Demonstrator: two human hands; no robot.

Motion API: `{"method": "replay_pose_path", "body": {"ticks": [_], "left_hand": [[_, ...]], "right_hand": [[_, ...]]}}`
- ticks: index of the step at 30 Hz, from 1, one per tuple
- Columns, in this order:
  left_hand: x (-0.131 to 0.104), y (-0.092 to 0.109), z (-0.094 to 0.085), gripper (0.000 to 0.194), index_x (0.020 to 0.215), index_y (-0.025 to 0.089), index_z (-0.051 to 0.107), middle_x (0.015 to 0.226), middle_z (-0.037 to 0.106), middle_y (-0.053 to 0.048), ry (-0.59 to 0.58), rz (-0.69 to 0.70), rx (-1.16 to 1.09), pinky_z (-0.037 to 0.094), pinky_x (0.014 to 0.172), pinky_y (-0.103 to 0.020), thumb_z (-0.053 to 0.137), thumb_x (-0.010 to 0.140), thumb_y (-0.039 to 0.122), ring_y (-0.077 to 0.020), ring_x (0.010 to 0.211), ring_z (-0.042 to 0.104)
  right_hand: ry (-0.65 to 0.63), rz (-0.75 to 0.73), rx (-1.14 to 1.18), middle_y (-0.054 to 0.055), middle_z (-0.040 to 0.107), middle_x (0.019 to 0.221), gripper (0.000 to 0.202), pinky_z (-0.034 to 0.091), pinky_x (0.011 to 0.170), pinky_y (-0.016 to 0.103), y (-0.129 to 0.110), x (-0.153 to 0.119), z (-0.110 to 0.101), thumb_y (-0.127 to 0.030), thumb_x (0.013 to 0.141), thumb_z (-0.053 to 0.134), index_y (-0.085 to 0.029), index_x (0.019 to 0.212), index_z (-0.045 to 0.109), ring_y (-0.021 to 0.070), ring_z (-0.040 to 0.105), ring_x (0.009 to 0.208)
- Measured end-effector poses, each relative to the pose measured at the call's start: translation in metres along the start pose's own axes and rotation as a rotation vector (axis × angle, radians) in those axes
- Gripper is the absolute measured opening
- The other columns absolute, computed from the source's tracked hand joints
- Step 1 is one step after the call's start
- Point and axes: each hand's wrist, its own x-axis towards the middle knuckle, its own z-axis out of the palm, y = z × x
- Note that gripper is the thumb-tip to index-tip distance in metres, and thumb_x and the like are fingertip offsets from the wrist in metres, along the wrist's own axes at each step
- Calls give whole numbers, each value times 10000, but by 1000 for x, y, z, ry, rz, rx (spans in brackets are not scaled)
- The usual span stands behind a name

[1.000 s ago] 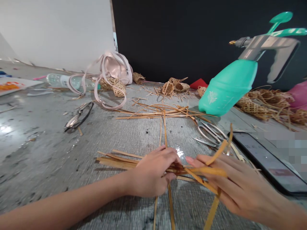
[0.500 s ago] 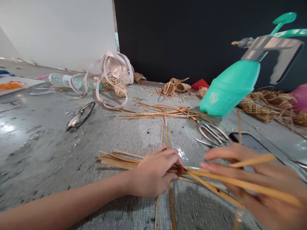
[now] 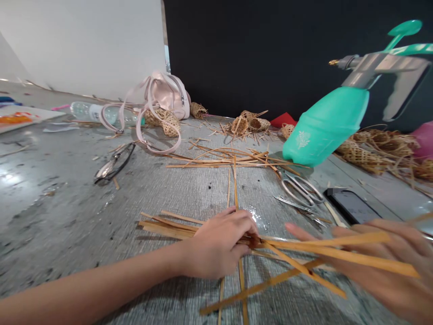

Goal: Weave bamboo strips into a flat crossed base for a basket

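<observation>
My left hand (image 3: pixel 225 241) is closed, its fingers pressed down on the crossing of several bamboo strips (image 3: pixel 165 228) on the grey table. Strips fan out from it to both sides, and two run lengthwise beneath it. On the right, my right hand (image 3: pixel 382 262) is partly blurred and grips a separate bamboo strip (image 3: pixel 260 287) that slants toward the lower left. Its fingertips are partly hidden behind orange-tan strips (image 3: pixel 358 255) reaching right from the left hand. Beyond lie the scissors (image 3: pixel 301 187) and a phone (image 3: pixel 353 205).
A green spray bottle (image 3: pixel 324 126) stands tilted in view at the right. Loose strips (image 3: pixel 219 160) lie farther back, near woven pieces (image 3: pixel 248 123). Glasses (image 3: pixel 113 164), a pink bag (image 3: pixel 169 97) and a plastic bottle (image 3: pixel 84 113) are at the left.
My right hand has shifted right and turned, swinging its strip from near upright to a slant across the lower middle. The left hand stays put. More of the phone and scissors shows.
</observation>
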Motion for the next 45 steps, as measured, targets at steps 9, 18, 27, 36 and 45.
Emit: {"method": "replay_pose_path", "body": {"ticks": [9,18,27,36,45], "left_hand": [[1,-2,-1,181,841,193,474,946,551,-4,-13,14,10,345,898,-309,529,792,28,-159,921,501],[-2,1,0,203,883,179,478,1030,544,-37,9,-10,6,336,922,-304,536,799,4,-171,991,494],[-1,1,-2,178,883,175,492,1011,543,-37,1,14,6,342,932,-306,527,810,17,-165,990,484],[-2,0,0,231,980,160,495,1051,515,-61,25,-44,-15,390,899,-344,540,791,34,-202,1012,473],[-6,-2,3,313,1098,144,540,1129,463,-91,50,-29,-48,349,981,-352,534,798,54,-212,1109,441]], "right_hand": [[-7,-89,110,69,654,836,407,476,728,350,-22,40,17,-48,862,271,-140,898,665,183,585,749],[104,-79,43,40,677,977,371,496,724,366,-47,26,15,-9,799,306,-127,952,622,217,626,874],[135,-103,78,8,693,924,416,455,733,320,-47,27,8,-13,843,244,-152,934,624,153,630,833],[163,-3,116,28,683,955,363,384,813,353,-58,29,20,-84,885,276,-133,934,633,191,594,881],[191,-52,136,3,690,882,385,401,716,336,-61,27,16,-40,877,247,-151,895,614,159,594,770]]}}
